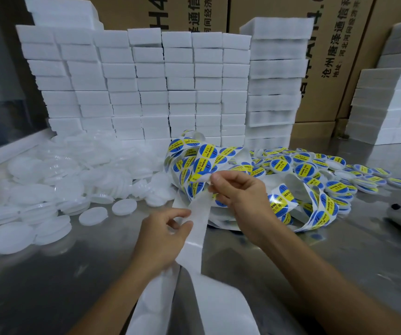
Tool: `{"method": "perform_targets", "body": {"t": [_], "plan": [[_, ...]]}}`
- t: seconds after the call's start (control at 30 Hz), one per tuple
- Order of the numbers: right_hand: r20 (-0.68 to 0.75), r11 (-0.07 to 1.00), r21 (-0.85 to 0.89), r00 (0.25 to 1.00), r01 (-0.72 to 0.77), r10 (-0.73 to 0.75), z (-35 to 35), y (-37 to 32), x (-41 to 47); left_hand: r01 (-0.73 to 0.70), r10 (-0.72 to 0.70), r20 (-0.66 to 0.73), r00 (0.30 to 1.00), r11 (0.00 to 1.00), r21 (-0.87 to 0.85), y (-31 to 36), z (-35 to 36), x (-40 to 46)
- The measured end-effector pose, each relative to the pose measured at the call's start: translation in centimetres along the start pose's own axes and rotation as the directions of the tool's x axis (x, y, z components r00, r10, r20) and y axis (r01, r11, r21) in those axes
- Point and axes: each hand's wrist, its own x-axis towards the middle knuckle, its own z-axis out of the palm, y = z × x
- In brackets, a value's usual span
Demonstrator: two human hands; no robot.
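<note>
My left hand (163, 234) pinches the strip (198, 215), surely limp and light, while my right hand (240, 197) pinches a flimsy sticker (196, 177) by its edge.

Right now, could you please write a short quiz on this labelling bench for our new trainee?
1. Pick one: the left hand grips A) a pen, B) the bare backing strip, C) a roll of tape.
2. True or false: the labelled lids lie to the right of the plain white lids.
3. Fill the gap: the right hand pinches the sticker strip, whose round stickers are yellow and ____.

Key: 1 B; 2 true; 3 blue.
</note>
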Motion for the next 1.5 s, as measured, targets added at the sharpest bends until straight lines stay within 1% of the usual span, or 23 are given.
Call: {"method": "perform_targets", "body": {"t": [0.1,0.13,0.17,0.23,0.3,0.4,0.47,0.53,0.6,0.7,0.87,1.03,1.1,1.13,1.17,1.2,1.23,1.27,1.3,1.33,1.37,1.4,1.5], "plan": [[0.052,0.995,0.06,0.996,-0.073,0.07,1.1,1.2,-0.4,-0.078,0.079,-0.013,0.997,0.993,0.091,-0.2,-0.2,0.1],[0.056,0.993,0.068,0.994,-0.102,0.098,1.3,1.5,-0.5,-0.095,0.103,-0.037,0.994,0.98,0.173,-0.3,-0.4,0.3],[0.054,0.991,0.056,0.991,-0.122,0.119,1.5,1.8,-0.7,-0.088,0.113,-0.068,0.991,0.949,0.303,-0.6,-0.8,0.5],[0.042,0.989,0.01,0.989,-0.144,0.144,1.6,2.0,-0.8,0.009,0.098,-0.153,0.983,0.813,0.582,-1.1,-2.0,1.1],[0.043,0.988,-0.011,0.987,-0.156,0.156,1.6,2.2,-0.8,0.144,0.012,-0.211,0.977,0.694,0.705,-2.1,-3.5,1.6],[0.056,0.986,-0.036,0.985,-0.161,0.163,1.6,2.2,-0.7,0.335,-0.219,-0.254,0.942,0.569,0.751,-3.5,-5.7,2.0],[0.07,0.988,-0.042,0.986,-0.15,0.152,1.8,2.1,-0.8,0.406,-0.318,-0.272,0.908,0.508,0.76,-3.9,-6.4,2.1],[0.076,0.989,-0.009,0.986,-0.149,0.149,1.9,2.1,-0.8,0.412,-0.317,-0.278,0.907,0.527,0.743,-4.0,-6.5,2.3],[0.079,0.987,-0.002,0.984,-0.159,0.158,1.9,2.1,-0.8,0.376,-0.249,-0.282,0.927,0.592,0.713,-3.9,-6.4,2.3],[0.085,0.985,0.026,0.982,-0.169,0.166,1.8,1.9,-0.8,0.336,-0.217,-0.262,0.941,0.705,0.624,-3.7,-6.2,2.4],[0.084,0.987,0.046,0.985,-0.155,0.151,1.7,1.7,-0.7,0.374,-0.258,-0.284,0.924,0.768,0.52,-3.4,-6.1,2.4],[0.088,0.995,-0.025,0.991,-0.101,0.102,1.6,1.7,-0.6,0.405,-0.294,-0.307,0.905,0.814,0.416,-3.7,-6.2,2.6],[0.088,0.994,-0.038,0.991,-0.098,0.101,1.6,1.7,-0.7,0.386,-0.3,-0.297,0.907,0.874,0.294,-3.4,-5.9,2.5],[0.093,0.995,-0.042,0.991,-0.092,0.096,1.6,1.7,-0.7,0.366,-0.303,-0.295,0.906,0.912,0.187,-3.1,-5.7,2.4],[0.097,0.996,-0.048,0.992,-0.079,0.083,1.6,1.7,-0.7,0.345,-0.322,-0.283,0.903,0.938,0.033,-2.7,-5.3,2.3],[0.097,0.997,-0.052,0.993,-0.061,0.066,1.6,1.6,-0.7,0.324,-0.358,-0.234,0.904,0.93,-0.17,-2.0,-5.0,2.3],[0.092,0.998,-0.051,0.995,-0.041,0.045,1.6,1.6,-0.7,0.31,-0.389,-0.141,0.91,0.867,-0.39,-1.1,-4.6,2.1],[0.081,0.999,-0.044,0.996,-0.021,0.025,1.7,1.5,-0.7,0.313,-0.402,-0.032,0.915,0.757,-0.574,-0.2,-4.2,2.0],[0.065,0.999,-0.041,0.998,-0.001,0.004,1.7,1.5,-0.8,0.327,-0.398,0.069,0.915,0.631,-0.704,0.6,-3.9,1.8],[0.051,0.998,-0.052,0.998,0.024,-0.022,1.7,1.4,-0.8,0.347,-0.382,0.152,0.912,0.518,-0.782,1.2,-3.7,1.7],[0.047,0.995,-0.079,0.998,0.055,-0.051,1.7,1.3,-0.9,0.374,-0.36,0.224,0.906,0.427,-0.823,1.6,-3.5,1.5],[0.058,0.99,-0.116,0.995,0.083,-0.077,1.8,1.3,-1.0,0.401,-0.328,0.287,0.9,0.367,-0.839,2.0,-3.3,1.3],[0.143,0.968,-0.21,0.984,0.137,-0.109,1.7,1.4,-1.4,0.457,-0.207,0.411,0.888,0.291,-0.841,2.7,-3.1,0.8]]}}
